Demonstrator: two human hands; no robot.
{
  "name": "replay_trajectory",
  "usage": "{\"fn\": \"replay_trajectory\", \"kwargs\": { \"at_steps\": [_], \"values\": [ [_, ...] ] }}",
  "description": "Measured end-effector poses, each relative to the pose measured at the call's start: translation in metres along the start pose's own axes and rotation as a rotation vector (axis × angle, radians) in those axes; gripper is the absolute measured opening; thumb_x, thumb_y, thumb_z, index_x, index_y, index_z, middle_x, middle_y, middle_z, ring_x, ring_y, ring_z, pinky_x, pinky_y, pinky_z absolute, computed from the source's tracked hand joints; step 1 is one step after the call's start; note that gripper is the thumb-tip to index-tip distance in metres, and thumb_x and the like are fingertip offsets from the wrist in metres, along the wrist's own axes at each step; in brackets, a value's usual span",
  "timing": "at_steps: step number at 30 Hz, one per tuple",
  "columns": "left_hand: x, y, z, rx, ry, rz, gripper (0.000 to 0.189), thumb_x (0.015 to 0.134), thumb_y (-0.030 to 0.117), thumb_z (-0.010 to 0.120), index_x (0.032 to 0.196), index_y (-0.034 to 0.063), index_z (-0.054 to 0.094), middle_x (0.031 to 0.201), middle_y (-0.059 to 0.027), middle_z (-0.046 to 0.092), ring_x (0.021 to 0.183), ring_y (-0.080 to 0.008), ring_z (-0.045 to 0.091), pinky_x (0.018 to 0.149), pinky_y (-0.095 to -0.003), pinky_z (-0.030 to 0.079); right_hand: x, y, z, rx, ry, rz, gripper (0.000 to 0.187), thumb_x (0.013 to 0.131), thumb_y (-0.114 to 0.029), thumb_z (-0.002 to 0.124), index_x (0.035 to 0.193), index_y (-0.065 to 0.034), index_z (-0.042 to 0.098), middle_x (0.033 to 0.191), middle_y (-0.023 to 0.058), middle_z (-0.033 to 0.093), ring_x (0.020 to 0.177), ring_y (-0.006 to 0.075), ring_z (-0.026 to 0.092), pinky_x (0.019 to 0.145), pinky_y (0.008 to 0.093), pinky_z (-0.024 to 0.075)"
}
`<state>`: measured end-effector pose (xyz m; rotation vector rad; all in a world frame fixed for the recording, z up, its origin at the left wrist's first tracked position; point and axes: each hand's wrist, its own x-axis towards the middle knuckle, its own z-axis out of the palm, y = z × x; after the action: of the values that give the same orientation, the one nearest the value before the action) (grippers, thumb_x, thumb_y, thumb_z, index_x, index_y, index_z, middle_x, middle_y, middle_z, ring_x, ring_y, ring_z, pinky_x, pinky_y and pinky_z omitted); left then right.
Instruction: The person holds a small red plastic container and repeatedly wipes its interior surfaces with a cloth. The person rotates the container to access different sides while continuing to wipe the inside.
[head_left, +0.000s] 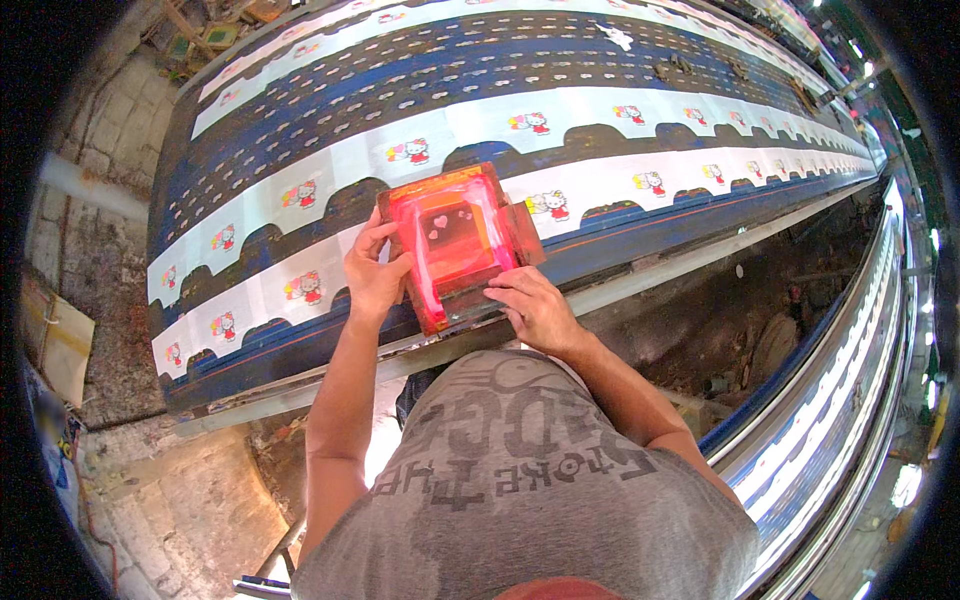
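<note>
A small screen-printing frame (417, 274), smeared with pink and orange ink, is tilted over the near edge of the printing table (247, 360). Heart shapes show in the mesh (454, 236) at its middle. My left hand (375, 266) grips the frame's left side, thumb towards me. At its lower right corner my right hand (536, 307) pinches the edge between fingers and thumb. Beneath and around the frame lie white cut fabric pieces (259, 281) in rows, each bearing a printed cartoon cat with balloons. The frame covers part of the nearest row.
A pale rail (637, 292) runs along the table's near side, just before my body. Farther back, a crumpled white scrap (616, 36) lies on the dark table. A second long table (832, 420) with white strips stands behind me on the right. A board (67, 349) leans at far left.
</note>
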<state>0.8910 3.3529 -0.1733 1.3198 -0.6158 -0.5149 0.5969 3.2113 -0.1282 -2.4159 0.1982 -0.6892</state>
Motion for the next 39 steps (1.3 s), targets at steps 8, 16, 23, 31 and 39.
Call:
{"fn": "replay_trajectory", "kwargs": {
  "at_steps": [8,16,23,31,39],
  "values": [
    [0.013,-0.038,0.128,-0.041,-0.027,-0.058,0.06,0.083,-0.025,0.081,0.138,-0.0051,0.072,0.187,-0.0244,0.041,0.158,-0.0312,0.06,0.129,-0.0441,0.055,-0.046,0.083,-0.092,-0.041,0.017,0.031,0.045,0.086,0.009,0.076,0.128,-0.0034,0.083,0.132,0.0156,0.077,0.127,0.039,0.072,0.112,0.0498,0.0603],
    [0.013,-0.041,0.177,-0.106,0.085,-0.217,0.061,0.084,-0.025,0.082,0.14,-0.0026,0.074,0.179,-0.0124,0.057,0.104,-0.0145,0.077,0.085,-0.0311,0.066,-0.056,0.129,-0.135,0.046,-0.019,-0.06,0.041,0.088,0.008,0.077,0.126,-0.0029,0.082,0.131,0.0164,0.077,0.126,0.0395,0.073,0.109,0.0496,0.0618],
    [0.014,-0.039,0.182,-0.33,0.046,-0.173,0.059,0.083,-0.027,0.081,0.136,-0.0013,0.076,0.147,-0.0074,0.078,0.09,-0.0113,0.072,0.079,-0.03,0.063,-0.05,0.138,-0.14,0.091,-0.004,-0.111,0.041,0.089,0.008,0.076,0.129,-0.003,0.081,0.13,0.0164,0.077,0.124,0.0397,0.074,0.108,0.0492,0.0624],
    [0.016,-0.041,0.182,-0.139,0.056,-0.233,0.053,0.084,-0.021,0.085,0.134,-0.0026,0.078,0.118,-0.0049,0.08,0.085,-0.0107,0.07,0.078,-0.0281,0.061,-0.033,0.132,-0.148,0.024,-0.058,-0.091,0.051,0.085,0.009,0.075,0.133,-0.0047,0.08,0.132,0.0149,0.077,0.127,0.0392,0.071,0.108,0.0511,0.0595],
    [0.015,-0.04,0.184,-0.161,0.017,-0.234,0.05,0.085,-0.017,0.087,0.132,-0.0032,0.078,0.116,-0.0036,0.082,0.091,-0.0108,0.074,0.08,-0.0273,0.06,-0.004,0.116,-0.142,-0.302,-0.29,-0.246,0.048,0.085,-0.003,0.079,0.133,-0.0046,0.079,0.124,0.0136,0.075,0.123,0.0372,0.07,0.107,0.0517,0.0577]
  ]
}}
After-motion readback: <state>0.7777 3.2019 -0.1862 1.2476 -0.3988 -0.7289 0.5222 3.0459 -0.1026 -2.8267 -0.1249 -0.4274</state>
